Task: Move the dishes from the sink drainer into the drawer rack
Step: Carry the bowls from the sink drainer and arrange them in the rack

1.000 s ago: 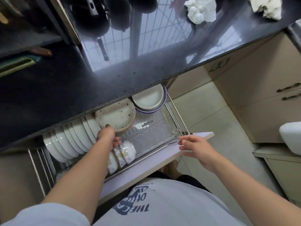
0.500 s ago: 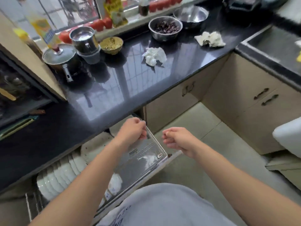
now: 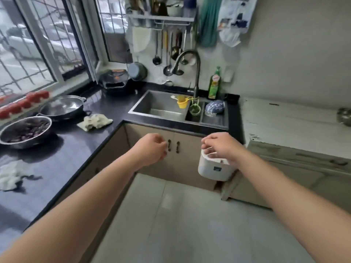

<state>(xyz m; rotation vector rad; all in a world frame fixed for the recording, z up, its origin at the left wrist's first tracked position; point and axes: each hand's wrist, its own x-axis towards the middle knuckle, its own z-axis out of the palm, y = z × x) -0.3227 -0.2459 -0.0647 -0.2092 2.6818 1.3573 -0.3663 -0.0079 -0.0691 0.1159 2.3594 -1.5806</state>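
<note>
Head view, hands: the left hand [image 3: 152, 149] and the right hand [image 3: 221, 145] are raised side by side in front of the beige cabinet doors [image 3: 182, 149] below the sink; the fingers of both hang loosely curled and neither holds anything.
Head view, dish: a blue-and-white patterned ceramic bowl [image 3: 214, 108] lies on its side in the small right-hand drainer section [image 3: 213, 118] of the stainless steel sink [image 3: 161, 108], well apart from both hands.
Head view, neighbours: a yellow plastic cup [image 3: 181, 103] and a green wire holder [image 3: 194, 109] sit just left of the bowl; the dark curved tap [image 3: 190, 71] arches above them.
Head view, drawer rack: not in sight.
Step in hand: probably the reach for that bowl.
Doing it well: come in from the right of the tap, take the bowl by its rim with fingers and thumb, and lift it straight up clear of the green holder before turning back.
Risk: it may be wet and slippery, so a second hand under it would help.
</note>
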